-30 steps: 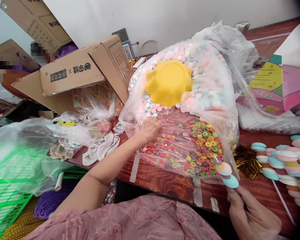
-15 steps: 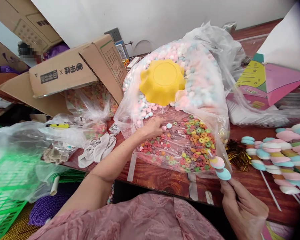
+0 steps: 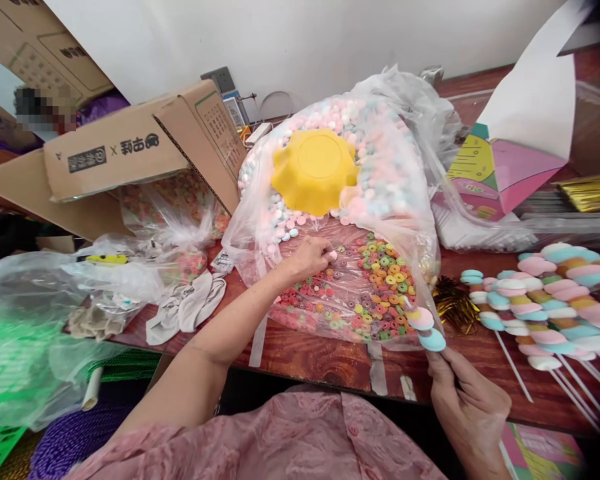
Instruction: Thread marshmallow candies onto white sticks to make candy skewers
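My left hand is over the clear plastic sheet, its fingers pinched at a small pink marshmallow; anything else inside the pinch is hidden. Low on the right, my right hand grips a marshmallow skewer upright, with a blue marshmallow just above the fingers and a pink-and-yellow piece above it. Between the hands lie colourful cereal rings on the plastic. Behind them, a yellow wavy-edged bowl rests upside down on a heap of pastel marshmallows in a large clear bag.
Finished-looking marshmallow skewers are piled at the right, beside gold tinsel. An open cardboard box stands at the left, with grey gloves before it. A green basket and purple rope sit low left.
My left fingers have closed at the loose marshmallows; the pale blue one beside the pink one no longer shows. My right hand still holds the skewer. The whole view has shifted slightly.
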A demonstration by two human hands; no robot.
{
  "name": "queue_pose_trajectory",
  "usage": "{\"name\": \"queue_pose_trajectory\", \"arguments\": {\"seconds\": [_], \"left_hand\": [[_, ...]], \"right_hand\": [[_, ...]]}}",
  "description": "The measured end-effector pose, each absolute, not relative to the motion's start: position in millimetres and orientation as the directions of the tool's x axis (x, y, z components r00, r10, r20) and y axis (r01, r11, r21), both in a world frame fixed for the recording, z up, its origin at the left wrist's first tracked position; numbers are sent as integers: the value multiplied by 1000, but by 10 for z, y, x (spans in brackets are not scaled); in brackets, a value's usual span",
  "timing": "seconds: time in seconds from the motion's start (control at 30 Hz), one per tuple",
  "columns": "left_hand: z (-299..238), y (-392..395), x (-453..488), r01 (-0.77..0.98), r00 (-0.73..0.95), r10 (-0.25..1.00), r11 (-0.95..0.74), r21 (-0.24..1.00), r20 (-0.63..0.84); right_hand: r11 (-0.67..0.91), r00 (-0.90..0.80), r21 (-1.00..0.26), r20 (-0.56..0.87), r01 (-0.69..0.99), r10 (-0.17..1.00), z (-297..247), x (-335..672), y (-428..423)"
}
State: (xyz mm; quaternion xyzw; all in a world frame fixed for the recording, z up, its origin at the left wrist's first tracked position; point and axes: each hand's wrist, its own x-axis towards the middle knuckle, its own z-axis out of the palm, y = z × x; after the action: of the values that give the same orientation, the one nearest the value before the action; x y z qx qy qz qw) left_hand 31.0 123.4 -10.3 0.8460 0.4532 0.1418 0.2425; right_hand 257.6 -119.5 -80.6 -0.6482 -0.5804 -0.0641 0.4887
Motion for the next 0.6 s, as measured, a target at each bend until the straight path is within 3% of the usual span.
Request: {"name": "queue_pose_trajectory", "arguments": {"seconds": [0.23,0.47,0.6], "left_hand": [[-142,1200,346,689,537,844,-435,580,-5],[-140,1196,341,716,554,832,-484,504,12],[-142,1046,303,638,545,833,-488,596,98]], "right_hand": [[154,319,-570,641,807,698,-825,2578,-1196],[271,194,-467,729,842,656,-763,2569,-1192],[336,86,-402,739,852,668,-670,2492,-1187]]}}
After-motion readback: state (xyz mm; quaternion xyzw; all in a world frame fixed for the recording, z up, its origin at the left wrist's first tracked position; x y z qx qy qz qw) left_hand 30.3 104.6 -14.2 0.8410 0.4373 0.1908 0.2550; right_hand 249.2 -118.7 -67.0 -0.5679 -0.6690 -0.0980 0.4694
